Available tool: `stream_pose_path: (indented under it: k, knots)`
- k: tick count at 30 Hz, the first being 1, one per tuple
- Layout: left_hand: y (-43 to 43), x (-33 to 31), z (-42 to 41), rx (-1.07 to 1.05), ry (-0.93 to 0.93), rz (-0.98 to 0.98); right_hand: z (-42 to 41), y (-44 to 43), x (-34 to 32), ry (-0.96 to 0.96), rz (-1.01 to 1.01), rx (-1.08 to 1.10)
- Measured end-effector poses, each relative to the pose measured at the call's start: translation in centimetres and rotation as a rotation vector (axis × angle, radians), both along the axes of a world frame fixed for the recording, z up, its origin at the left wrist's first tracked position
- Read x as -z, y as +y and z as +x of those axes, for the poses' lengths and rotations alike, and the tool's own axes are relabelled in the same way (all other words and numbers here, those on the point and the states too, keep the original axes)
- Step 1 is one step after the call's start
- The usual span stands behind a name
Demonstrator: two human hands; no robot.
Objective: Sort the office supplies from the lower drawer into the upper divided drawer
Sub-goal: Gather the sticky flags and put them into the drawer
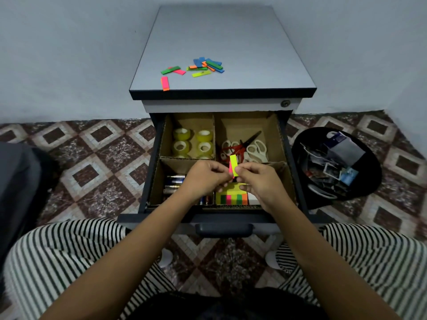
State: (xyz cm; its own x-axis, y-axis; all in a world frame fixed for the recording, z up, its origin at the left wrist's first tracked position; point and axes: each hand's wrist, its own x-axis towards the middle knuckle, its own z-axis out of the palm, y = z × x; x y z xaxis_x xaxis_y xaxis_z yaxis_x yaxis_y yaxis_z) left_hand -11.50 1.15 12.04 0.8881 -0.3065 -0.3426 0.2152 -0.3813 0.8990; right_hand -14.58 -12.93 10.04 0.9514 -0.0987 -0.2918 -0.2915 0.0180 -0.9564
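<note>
Landmark: the open upper drawer (265, 219), lined with cardboard dividers that split it into four compartments.
Left hand (203, 175): over the middle of the drawer, fingers curled, fingertips pinching the lower end of the flag strips.
Right hand (256, 179): over the drawer's front right compartment, thumb and forefinger pinching the same strips from the other side.
Flag strips (233, 165): a yellow-green strip with a pink one close behind it, held nearly upright between both hands, above the drawer's centre and not touching the cardboard.
Back left compartment of the drawer: tape rolls (193, 143), lying flat in rows.
Back right compartment of the drawer: scissors (245, 146), red-handled and white-handled pairs, heaped together.
Front left compartment of the drawer: batteries (174, 182), lying on their sides, partly hidden by the left wrist.
Front right compartment of the drawer: sticky note pads (233, 196), a yellow pad and a row of coloured index tabs, just below the right hand.
Tabletop (231, 42): the grey cabinet top, above and behind the drawer.
Loose flags (203, 66): blue, green, orange, pink and yellow strips, scattered on the tabletop behind the drawer.
Bin (369, 181): black, on the floor to the right of the drawer, holding packaging scraps.
</note>
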Motion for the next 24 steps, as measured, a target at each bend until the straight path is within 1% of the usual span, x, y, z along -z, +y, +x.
stream_pose_path:
  k: [2,3,5,7,9,12,16,19,24]
  knots:
    - [0.2,0.2,0.0,0.005,-0.067,0.072,0.2,-0.2,0.1,0.014,-0.019,0.000]
    - [0.4,0.4,0.0,-0.007,-0.153,0.142,0.2,-0.4,0.1,0.023,-0.040,0.004]
    - [1.1,0.8,-0.1,-0.050,-0.400,0.325,0.4,-1.0,0.2,0.049,-0.105,-0.009]
    - [1.8,1.6,-0.2,-0.066,-0.623,0.464,0.5,-1.5,0.4,0.107,-0.198,-0.084]
    - [2.2,2.6,-0.3,-0.054,-0.716,0.551,0.7,-1.6,0.8,0.196,-0.302,-0.176]
    - [2.2,3.7,-0.2,-0.011,-0.683,0.603,1.2,-1.2,1.5,0.288,-0.429,-0.283]
    - [2.2,4.3,0.3,0.035,-0.654,0.640,1.9,-0.3,1.7,0.298,-0.641,-0.368]
    - [2.3,4.3,0.4,0.037,-0.631,0.608,1.9,0.3,1.8,0.305,-0.756,-0.409]
    - [2.3,4.2,0.5,0.023,-0.589,0.555,1.7,0.5,2.2,0.311,-0.834,-0.399]
